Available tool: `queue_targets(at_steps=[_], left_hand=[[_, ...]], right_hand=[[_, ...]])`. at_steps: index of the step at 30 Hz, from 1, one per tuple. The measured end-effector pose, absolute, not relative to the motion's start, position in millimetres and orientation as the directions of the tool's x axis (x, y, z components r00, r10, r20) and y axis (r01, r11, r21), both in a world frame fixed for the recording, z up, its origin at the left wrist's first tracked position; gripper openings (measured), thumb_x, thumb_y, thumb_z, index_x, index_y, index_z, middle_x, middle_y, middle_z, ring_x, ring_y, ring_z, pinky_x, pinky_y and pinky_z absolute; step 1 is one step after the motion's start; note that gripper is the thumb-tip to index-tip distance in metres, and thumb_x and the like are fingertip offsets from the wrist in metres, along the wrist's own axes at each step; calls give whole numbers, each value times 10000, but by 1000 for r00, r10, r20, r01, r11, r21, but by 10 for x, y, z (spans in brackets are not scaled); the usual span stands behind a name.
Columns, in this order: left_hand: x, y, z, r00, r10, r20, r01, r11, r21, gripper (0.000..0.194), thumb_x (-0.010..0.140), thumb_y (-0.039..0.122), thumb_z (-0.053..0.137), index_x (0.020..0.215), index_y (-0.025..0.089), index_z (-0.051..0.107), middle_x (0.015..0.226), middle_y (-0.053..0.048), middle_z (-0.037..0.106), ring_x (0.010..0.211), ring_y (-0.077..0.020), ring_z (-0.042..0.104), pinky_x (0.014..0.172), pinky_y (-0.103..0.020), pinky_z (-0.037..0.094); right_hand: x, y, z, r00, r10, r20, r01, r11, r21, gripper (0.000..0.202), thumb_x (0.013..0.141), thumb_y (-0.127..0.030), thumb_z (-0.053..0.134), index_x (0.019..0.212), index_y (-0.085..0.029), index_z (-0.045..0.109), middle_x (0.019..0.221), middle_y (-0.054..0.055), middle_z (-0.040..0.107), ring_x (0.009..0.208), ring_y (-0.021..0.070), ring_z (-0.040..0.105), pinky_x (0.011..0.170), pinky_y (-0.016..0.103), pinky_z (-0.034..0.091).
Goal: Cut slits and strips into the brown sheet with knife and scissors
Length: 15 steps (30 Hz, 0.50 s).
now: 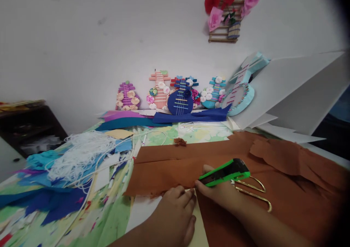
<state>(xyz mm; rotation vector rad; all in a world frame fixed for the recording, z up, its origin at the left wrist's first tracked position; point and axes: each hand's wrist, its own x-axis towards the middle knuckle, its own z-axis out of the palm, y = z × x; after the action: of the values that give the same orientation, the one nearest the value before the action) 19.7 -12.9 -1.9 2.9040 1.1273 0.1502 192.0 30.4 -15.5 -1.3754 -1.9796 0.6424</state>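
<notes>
My right hand (216, 192) is closed around a green and black utility knife (224, 173), its tip end at the front edge of a folded brown paper sheet (164, 167). My left hand (175, 214) lies on that same edge, fingers laid down close together and thumb apart, pressing the paper. Beneath the left hand are a white sheet (142, 210) and a pale yellow piece (201, 225). Gold-handled scissors (257, 196) rest by my right wrist, their blades hidden. The knife's blade cannot be made out.
More brown paper (287, 159) covers the right side. White cord (82, 152) lies tangled on blue paper scraps (60, 199) at left. Small decorated instrument models (180, 101) line the wall, with a larger light-blue one (240, 90) beside leaning white boards (287, 86).
</notes>
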Motion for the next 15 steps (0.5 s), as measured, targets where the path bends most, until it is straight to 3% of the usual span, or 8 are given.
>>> queue_targets(at_steps=[15], left_hand=[[188,-137,36,719,694,40,689,-719,87,430,819,308,388,1199,119,458,1210,-80,492,1021,-262,451,884,-392,361]], right_hand=[[1923,283,-98,-210,966,148,646,251,-721,281,683,-402,512,619,-218,311,533,-48,398,500,115,410,478,241,301]])
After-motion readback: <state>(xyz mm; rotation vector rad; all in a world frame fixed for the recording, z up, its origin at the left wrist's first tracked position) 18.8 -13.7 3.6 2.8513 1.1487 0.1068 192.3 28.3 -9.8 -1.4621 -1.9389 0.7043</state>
